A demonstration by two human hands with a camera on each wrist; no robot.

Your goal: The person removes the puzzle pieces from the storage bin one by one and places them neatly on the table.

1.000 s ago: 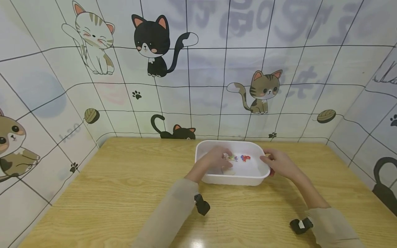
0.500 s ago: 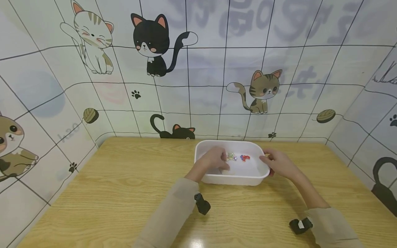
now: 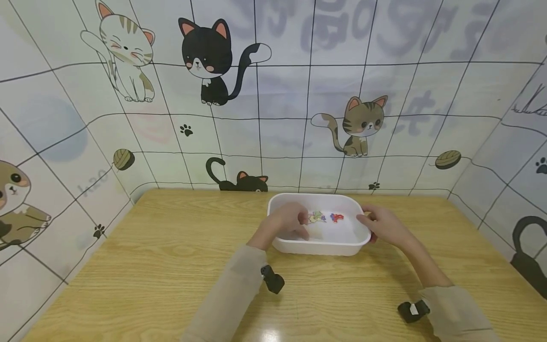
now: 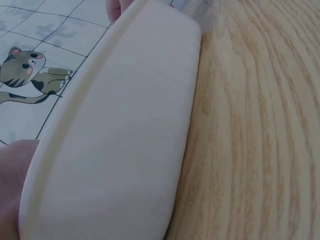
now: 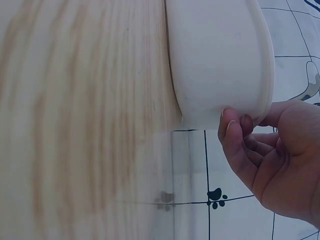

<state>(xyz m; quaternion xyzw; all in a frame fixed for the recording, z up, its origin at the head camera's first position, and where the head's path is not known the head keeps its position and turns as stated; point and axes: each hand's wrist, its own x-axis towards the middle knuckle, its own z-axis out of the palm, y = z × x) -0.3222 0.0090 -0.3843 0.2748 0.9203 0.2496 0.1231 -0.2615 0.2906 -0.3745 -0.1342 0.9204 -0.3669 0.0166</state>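
A white plastic basin [image 3: 325,249] stands on the wooden table, with small colourful pieces lying on its floor. One piece is red and blue [image 3: 336,217]; left of it lies a multicoloured cluster [image 3: 317,217] in green, yellow and purple. What these pieces are is too small to tell. My left hand [image 3: 288,220] reaches into the basin's left half, its fingers bent downward and the thumb apart, with nothing visible between them. In the left wrist view the basin's wall [image 4: 115,120] hides most of that hand. My right hand [image 5: 275,155] grips the basin's right end, thumb over the rim and fingertips against the outer wall.
The wooden table [image 3: 171,266] extends around the basin on all sides. Close behind its far edge hangs a white cloth [image 3: 282,133] with a grid and printed cats. Dark wrist cameras [image 3: 272,279] sit at both sleeves.
My left hand has drawn slightly left inside the basin, and its fingers have come away from the multicoloured cluster. The right hand keeps its grip on the rim.
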